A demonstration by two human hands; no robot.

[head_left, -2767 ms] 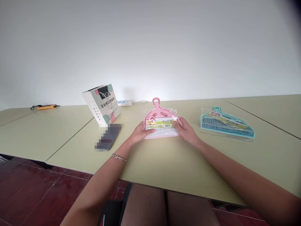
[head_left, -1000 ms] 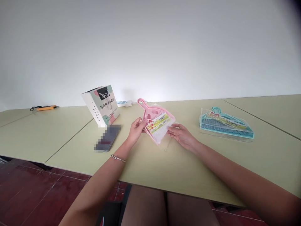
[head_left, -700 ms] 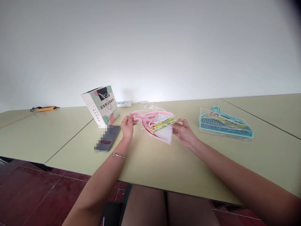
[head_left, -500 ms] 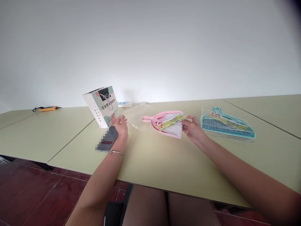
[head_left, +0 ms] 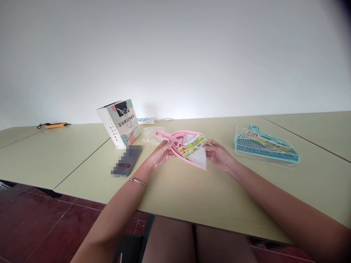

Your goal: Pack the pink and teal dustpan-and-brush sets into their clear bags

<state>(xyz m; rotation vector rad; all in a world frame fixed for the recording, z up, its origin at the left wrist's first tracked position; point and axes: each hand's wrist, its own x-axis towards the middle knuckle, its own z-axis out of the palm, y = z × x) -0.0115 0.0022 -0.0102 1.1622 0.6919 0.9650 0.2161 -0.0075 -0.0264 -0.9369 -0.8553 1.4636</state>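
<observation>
Between my hands is a pink dustpan and brush set (head_left: 179, 140), held a little above the table with its handle pointing left. A yellow-green paper label (head_left: 192, 147) wraps across the white bristles. My left hand (head_left: 161, 153) is closed on the set near the base of the handle, thumb on top. At the wide bristle end, my right hand (head_left: 218, 155) grips the right edge. A crumpled clear plastic bag (head_left: 150, 134) lies behind my left hand. To the right, a teal dustpan and brush set (head_left: 265, 146) rests in clear wrapping.
A printed paper bag (head_left: 120, 122) stands at the left, with a phone (head_left: 128, 160) in front of it. An orange object with a black strap (head_left: 55, 125) lies far left. Behind the plastic is a white box with a cable (head_left: 146, 120). The table (head_left: 205, 197) meets the wall.
My left hand has left the clear plastic and moved right onto the pink set. The plastic now lies bunched on the table. The pink set has shifted slightly left and toward me.
</observation>
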